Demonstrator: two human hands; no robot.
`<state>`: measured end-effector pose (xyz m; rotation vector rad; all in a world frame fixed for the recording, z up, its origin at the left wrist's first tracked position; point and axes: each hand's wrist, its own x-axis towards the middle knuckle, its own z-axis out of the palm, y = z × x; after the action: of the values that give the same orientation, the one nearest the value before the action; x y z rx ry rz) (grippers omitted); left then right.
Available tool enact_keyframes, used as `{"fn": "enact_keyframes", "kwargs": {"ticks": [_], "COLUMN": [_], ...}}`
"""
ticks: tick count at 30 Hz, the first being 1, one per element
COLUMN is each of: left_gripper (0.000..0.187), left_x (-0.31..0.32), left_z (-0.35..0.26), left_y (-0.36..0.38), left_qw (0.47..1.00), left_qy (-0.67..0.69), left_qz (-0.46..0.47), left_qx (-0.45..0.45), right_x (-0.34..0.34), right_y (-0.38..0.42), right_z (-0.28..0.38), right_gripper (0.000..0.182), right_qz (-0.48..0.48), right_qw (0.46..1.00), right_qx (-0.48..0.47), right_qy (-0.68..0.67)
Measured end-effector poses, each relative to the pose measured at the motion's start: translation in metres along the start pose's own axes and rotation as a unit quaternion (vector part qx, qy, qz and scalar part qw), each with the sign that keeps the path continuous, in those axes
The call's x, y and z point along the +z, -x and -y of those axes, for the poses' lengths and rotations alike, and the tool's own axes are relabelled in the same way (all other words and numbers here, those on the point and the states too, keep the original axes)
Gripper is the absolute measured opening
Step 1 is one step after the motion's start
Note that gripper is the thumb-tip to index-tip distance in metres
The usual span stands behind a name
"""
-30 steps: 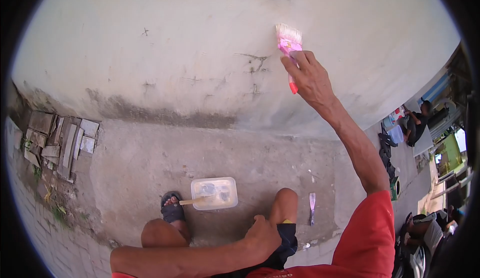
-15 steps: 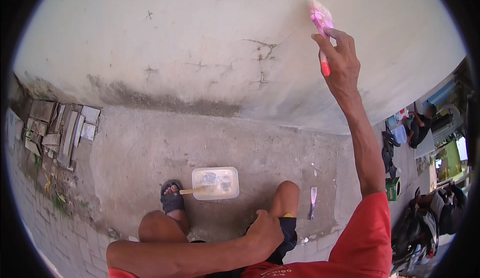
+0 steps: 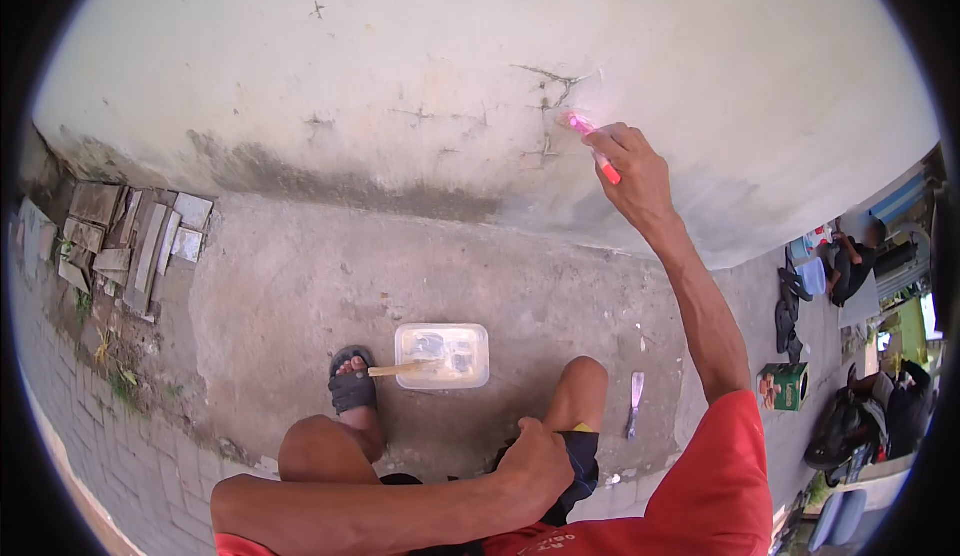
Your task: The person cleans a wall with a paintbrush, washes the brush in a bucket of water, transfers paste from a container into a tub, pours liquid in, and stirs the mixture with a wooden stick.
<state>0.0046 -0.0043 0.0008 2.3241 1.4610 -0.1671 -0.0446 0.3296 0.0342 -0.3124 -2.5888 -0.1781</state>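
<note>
My right hand [image 3: 632,181] grips a paintbrush [image 3: 606,169] with a pink ferrule area and a red-tipped handle. Its bristles are at the pale wall [image 3: 760,86], just right of the branching cracks [image 3: 560,84]. Resting by my bent knee, my left hand [image 3: 540,464] is closed; its fingers are partly hidden, and what they hold, if anything, does not show. A clear plastic tub [image 3: 478,381] stands on the ground between my feet, with a wooden-handled tool [image 3: 395,369] leaning over its left rim. A scraper-like tool [image 3: 636,404] lies right of my knee.
Broken tiles and boards [image 3: 140,241] are stacked at the left by the wall. At the right are a green box [image 3: 783,386], dark sandals [image 3: 790,306], a blue-white bucket [image 3: 812,276], a seated person [image 3: 855,266] and a parked motorbike [image 3: 845,426].
My right hand has brought the paintbrush down and left along the wall, from the upper right to beside the cracks. My left hand stays by the knee; the view has shifted slightly.
</note>
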Motion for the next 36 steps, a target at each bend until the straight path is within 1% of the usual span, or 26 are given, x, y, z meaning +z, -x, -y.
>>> {"fn": "enact_keyframes", "kwargs": {"ticks": [2, 3, 5, 6, 8, 10, 12, 13, 15, 16, 17, 21, 23, 24, 25, 27, 29, 30, 31, 32, 33, 34, 36], "left_gripper": [0.021, 0.021, 0.021, 0.021, 0.02, 0.02, 0.02, 0.02, 0.02, 0.019, 0.018, 0.017, 0.016, 0.016, 0.017, 0.017, 0.018, 0.018, 0.018, 0.019, 0.019, 0.019, 0.02], "left_x": [0.001, 0.0, -0.005, -0.006, -0.007, -0.006, -0.004, -0.002, 0.001, 0.001, 0.002, 0.0, 0.002, 0.004, 0.005, 0.005, 0.002, 0.001, 0.001, 0.001, 0.001, 0.002, 0.004], "left_z": [-0.002, -0.002, -0.001, 0.0, 0.001, 0.0, -0.002, -0.003, -0.003, -0.003, -0.003, 0.003, 0.003, 0.003, 0.003, 0.003, 0.004, 0.005, 0.006, 0.006, 0.007, 0.007, 0.007], "left_y": [-0.001, 0.0, 0.0, 0.001, 0.001, 0.002, 0.004, 0.004, 0.003, 0.003, 0.003, 0.002, -0.001, -0.003, -0.004, -0.006, -0.006, -0.006, -0.006, -0.006, -0.006, -0.006, -0.006], "left_qw": [1.0, 1.0, 1.0, 1.0, 0.999, 0.999, 0.999, 0.999, 0.999, 0.999, 0.999, 0.999, 1.0, 1.0, 0.999, 0.999, 0.999, 0.999, 1.0, 1.0, 0.999, 1.0, 0.999], "left_qy": [-0.026, -0.022, -0.023, -0.022, -0.03, -0.03, -0.031, -0.029, -0.029, -0.021, -0.015, -0.001, 0.009, 0.005, -0.003, -0.011, -0.017, -0.02, -0.012, -0.005, -0.009, -0.007, -0.011], "left_qz": [-0.014, -0.014, -0.006, -0.005, -0.008, -0.015, -0.021, -0.021, -0.024, -0.03, -0.036, -0.033, -0.028, -0.027, -0.031, -0.038, -0.028, -0.032, -0.028, -0.026, -0.03, -0.03, -0.03], "left_qx": [-0.007, -0.007, -0.008, -0.007, -0.007, -0.01, -0.013, -0.014, -0.018, -0.017, -0.015, 0.016, 0.0, 0.003, -0.005, -0.011, -0.011, -0.012, -0.008, -0.005, -0.007, -0.003, 0.002], "right_x": [-0.031, -0.032, -0.031, -0.021, 0.024, 0.071, 0.112, 0.115, 0.118, 0.102, 0.08, -0.046, -0.098, -0.116, -0.124, -0.135, -0.11, -0.087, -0.063, -0.04, -0.022, -0.022, -0.026], "right_y": [-0.014, -0.012, -0.01, -0.003, 0.024, 0.062, 0.099, 0.102, 0.102, 0.088, 0.07, -0.014, -0.048, -0.059, -0.064, -0.071, -0.055, -0.041, -0.019, 0.001, 0.018, 0.02, 0.019], "right_z": [0.006, 0.006, 0.005, 0.003, -0.003, 0.002, 0.007, 0.007, 0.002, 0.005, 0.0, -0.007, -0.01, -0.01, -0.011, -0.01, -0.012, -0.016, -0.016, -0.015, -0.014, -0.013, -0.015], "right_gripper": [0.035, 0.035, 0.035, 0.035, 0.033, 0.029, 0.028, 0.028, 0.031, 0.031, 0.03, 0.026, 0.025, 0.026, 0.026, 0.028, 0.031, 0.028, 0.035, 0.03, 0.026, 0.026, 0.021], "right_qz": [-0.128, -0.124, -0.223, -0.221, -0.148, -0.06, 0.064, 0.061, 0.133, 0.131, 0.094, -0.057, -0.139, -0.179, -0.18, -0.257, -0.189, -0.154, -0.074, -0.01, 0.033, 0.026, 0.11], "right_qw": [0.989, 0.99, 0.963, 0.963, 0.973, 0.987, 0.994, 0.994, 0.991, 0.991, 0.995, 0.998, 0.989, 0.981, 0.98, 0.94, 0.958, 0.959, 0.973, 0.981, 0.983, 0.982, 0.993], "right_qx": [-0.045, -0.046, -0.059, -0.058, -0.087, -0.09, -0.073, -0.073, -0.032, -0.033, -0.024, -0.006, -0.021, -0.034, -0.031, -0.085, -0.079, -0.11, -0.097, -0.096, -0.11, -0.112, -0.033], "right_qy": [0.058, 0.056, 0.14, 0.14, 0.154, 0.119, 0.056, 0.056, -0.014, -0.013, -0.007, 0.017, 0.049, 0.071, 0.073, 0.207, 0.2, 0.212, 0.196, 0.169, 0.143, 0.148, 0.039]}}
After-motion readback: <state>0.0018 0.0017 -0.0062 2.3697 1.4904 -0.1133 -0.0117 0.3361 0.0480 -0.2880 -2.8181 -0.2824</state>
